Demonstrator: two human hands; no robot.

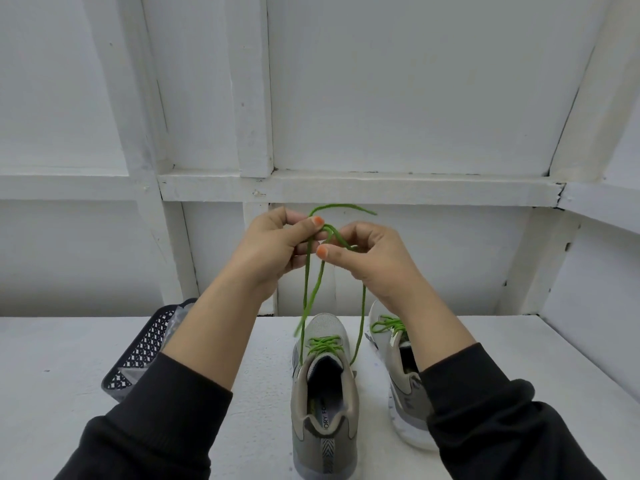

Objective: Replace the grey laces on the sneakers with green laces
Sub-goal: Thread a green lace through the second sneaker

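Two grey sneakers stand on the white table, heels toward me. The left sneaker (pixel 323 393) has a green lace (pixel 306 289) threaded through its eyelets, and both free ends rise high above it. My left hand (pixel 277 244) pinches one strand near the top. My right hand (pixel 367 251) pinches the other strand, and the two strands cross in a loop between my thumbs. One lace tip sticks out to the right above my hands. The right sneaker (pixel 398 375) lies partly under my right forearm and also carries green lacing.
A dark perforated plastic basket (pixel 138 351) sits on the table at the left, partly behind my left forearm, with something clear inside. A white panelled wall with a ledge (pixel 346 188) rises right behind the table (pixel 69 358).
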